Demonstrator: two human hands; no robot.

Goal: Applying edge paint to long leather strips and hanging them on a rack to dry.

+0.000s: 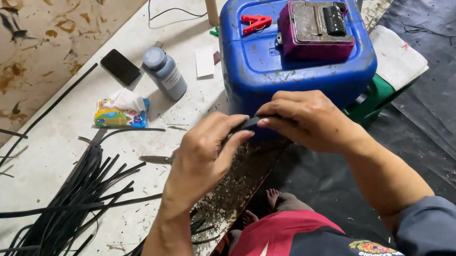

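Nearest the camera, both hands meet over a short black strip (253,121), pinched between them just in front of the blue plastic drum (268,71). The left hand (203,154) has its grip clenched on the strip's left end, thumb and fingertips pressing it; the right hand (308,122) grasps the other end, fingers curled over so most of the strip is hidden. What shows is thin, flat, dark and faintly glossy, much like the loose strips (42,242) heaped to the left on the pale floor (57,152).

The likely trouble, as I judge it: so narrow a piece held only at its ends could slip or twist out of the fingertips, and it would be hard to pick out again among the litter of small scraps (237,182) below the hands (bare toes sit close under there too).

Further off lie a packet of tissues (120,111), a grey bottle (165,73) and a dark phone (120,67). On the drum's top rest a red clip-like piece (255,22) and a worn magenta box (314,31).
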